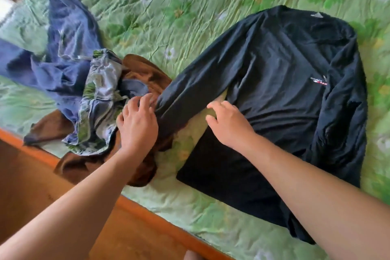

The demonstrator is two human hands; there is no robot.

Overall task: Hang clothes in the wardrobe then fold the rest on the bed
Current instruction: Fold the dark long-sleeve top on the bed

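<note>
With the black shirt (285,74) lying flat on the bed (190,6), the left hand (137,124) is reaching, grip wide, for its sleeve cuff (166,107) while the right hand (230,124) is pinning the side (pinching or only pressing, I cannot tell), probably for folding the sleeve in.

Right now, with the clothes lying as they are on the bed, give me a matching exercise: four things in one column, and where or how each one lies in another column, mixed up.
Things:
1. black shirt
2. blue garment
3. brown garment
4. left hand

Places:
a. at the end of the shirt's sleeve
b. bunched up, farthest left
c. spread flat on the bed
d. partly under the leaf-print cloth

Pairs: 1-c, 2-b, 3-d, 4-a.
</note>
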